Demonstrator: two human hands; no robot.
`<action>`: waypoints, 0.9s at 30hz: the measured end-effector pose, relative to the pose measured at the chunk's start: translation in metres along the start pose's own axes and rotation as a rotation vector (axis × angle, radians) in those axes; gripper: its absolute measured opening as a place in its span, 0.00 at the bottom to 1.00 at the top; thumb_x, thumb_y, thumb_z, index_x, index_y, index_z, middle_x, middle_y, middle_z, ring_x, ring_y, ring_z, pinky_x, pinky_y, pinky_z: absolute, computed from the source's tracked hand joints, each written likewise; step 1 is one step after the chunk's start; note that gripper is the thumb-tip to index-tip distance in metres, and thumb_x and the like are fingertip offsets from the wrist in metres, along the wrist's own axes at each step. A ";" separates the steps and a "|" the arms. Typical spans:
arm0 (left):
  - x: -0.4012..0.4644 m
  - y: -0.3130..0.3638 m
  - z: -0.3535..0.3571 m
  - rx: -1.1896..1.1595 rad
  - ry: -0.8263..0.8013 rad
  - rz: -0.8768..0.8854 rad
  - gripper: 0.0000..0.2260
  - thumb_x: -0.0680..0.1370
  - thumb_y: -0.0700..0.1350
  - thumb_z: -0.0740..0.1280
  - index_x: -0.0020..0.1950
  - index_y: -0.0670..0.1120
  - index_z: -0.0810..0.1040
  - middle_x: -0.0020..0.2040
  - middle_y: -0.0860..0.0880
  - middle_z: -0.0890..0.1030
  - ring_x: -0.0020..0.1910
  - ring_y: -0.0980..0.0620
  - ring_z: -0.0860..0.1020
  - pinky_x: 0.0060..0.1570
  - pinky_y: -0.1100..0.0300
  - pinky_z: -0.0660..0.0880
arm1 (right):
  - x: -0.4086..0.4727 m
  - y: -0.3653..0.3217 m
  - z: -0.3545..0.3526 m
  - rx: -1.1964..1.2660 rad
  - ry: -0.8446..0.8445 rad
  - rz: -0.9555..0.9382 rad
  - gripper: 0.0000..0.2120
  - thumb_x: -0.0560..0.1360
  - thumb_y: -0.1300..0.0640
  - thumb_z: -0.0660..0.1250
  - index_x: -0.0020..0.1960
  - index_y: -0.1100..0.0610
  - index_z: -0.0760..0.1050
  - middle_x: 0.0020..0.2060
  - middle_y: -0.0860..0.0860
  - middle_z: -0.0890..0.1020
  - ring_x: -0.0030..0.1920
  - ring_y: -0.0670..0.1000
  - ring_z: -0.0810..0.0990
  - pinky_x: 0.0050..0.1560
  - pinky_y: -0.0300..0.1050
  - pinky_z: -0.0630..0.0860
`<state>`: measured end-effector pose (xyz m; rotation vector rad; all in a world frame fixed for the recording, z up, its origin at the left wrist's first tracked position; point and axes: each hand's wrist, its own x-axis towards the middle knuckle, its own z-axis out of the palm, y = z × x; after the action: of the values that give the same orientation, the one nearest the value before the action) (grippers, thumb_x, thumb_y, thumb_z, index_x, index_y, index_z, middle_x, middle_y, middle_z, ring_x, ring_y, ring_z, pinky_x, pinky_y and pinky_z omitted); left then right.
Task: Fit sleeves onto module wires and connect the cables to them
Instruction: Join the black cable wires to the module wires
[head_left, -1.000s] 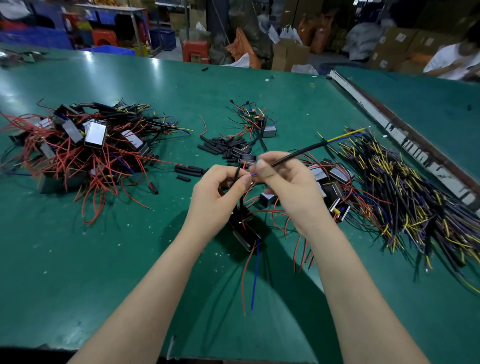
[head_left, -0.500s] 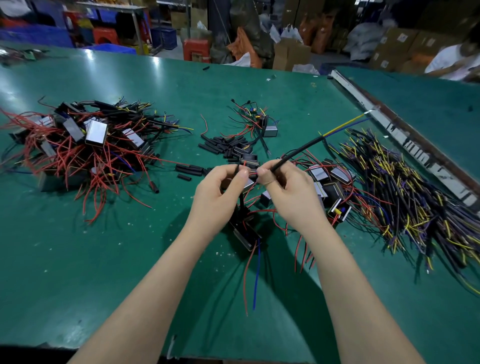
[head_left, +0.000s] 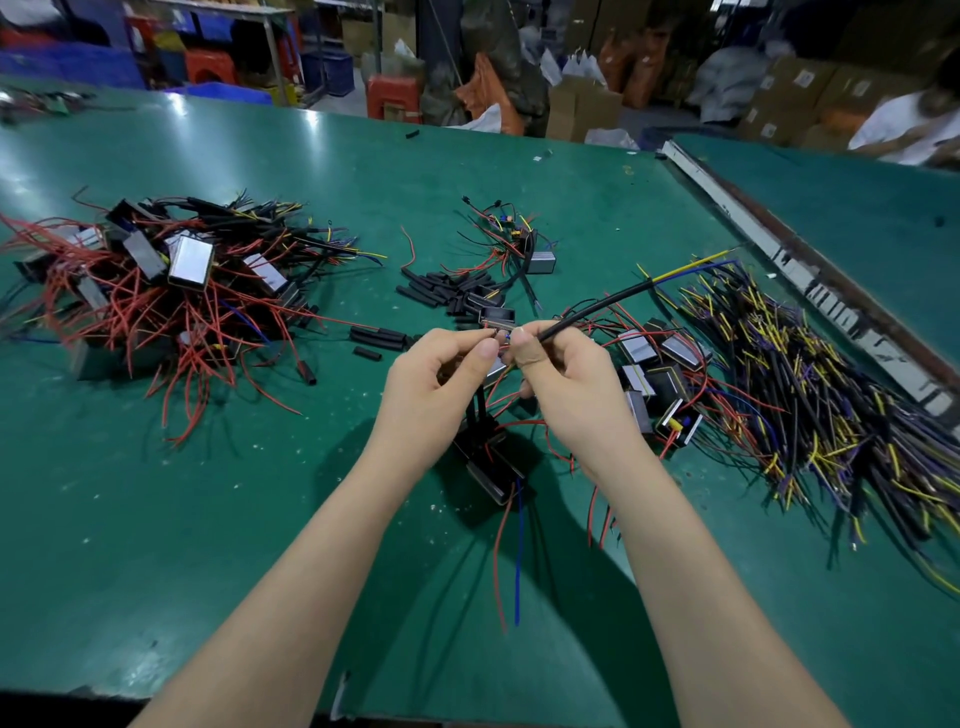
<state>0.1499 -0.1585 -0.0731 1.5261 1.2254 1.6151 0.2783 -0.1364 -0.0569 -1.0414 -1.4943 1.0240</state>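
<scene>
Head view shows us our right hand (head_left: 563, 384) pinching the black cable (head_left: 597, 306) angled up-right, tip meeting wires pinched in our left hand (head_left: 441, 379).

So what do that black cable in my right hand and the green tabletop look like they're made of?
The black cable looks like matte rubber or plastic sheathing; it bends, and yellow and blue cores emerge from its end. The green tabletop looks like a smooth, semi-gloss mat, possibly rubber or vinyl, reflecting the lamps.
</scene>
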 end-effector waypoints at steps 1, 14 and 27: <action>0.000 0.000 0.000 0.006 -0.008 0.008 0.10 0.78 0.41 0.66 0.49 0.58 0.79 0.46 0.51 0.81 0.46 0.59 0.77 0.52 0.60 0.74 | 0.000 0.000 0.001 -0.002 -0.001 -0.002 0.07 0.79 0.56 0.64 0.42 0.50 0.74 0.32 0.43 0.80 0.28 0.40 0.73 0.34 0.35 0.72; 0.000 0.001 0.000 -0.097 -0.018 0.002 0.09 0.78 0.40 0.66 0.50 0.55 0.79 0.35 0.58 0.81 0.37 0.61 0.78 0.44 0.67 0.75 | -0.002 0.000 0.003 -0.033 -0.001 0.008 0.08 0.79 0.56 0.63 0.42 0.50 0.73 0.31 0.43 0.78 0.27 0.40 0.72 0.34 0.36 0.72; -0.001 0.006 0.002 -0.179 -0.009 -0.050 0.06 0.78 0.37 0.64 0.46 0.47 0.77 0.35 0.54 0.80 0.34 0.64 0.77 0.41 0.71 0.73 | -0.002 -0.003 0.001 -0.015 0.009 0.014 0.07 0.80 0.55 0.63 0.43 0.49 0.72 0.33 0.43 0.77 0.26 0.38 0.74 0.32 0.31 0.70</action>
<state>0.1527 -0.1611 -0.0685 1.3798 1.0746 1.6359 0.2769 -0.1395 -0.0547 -1.0672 -1.4914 1.0186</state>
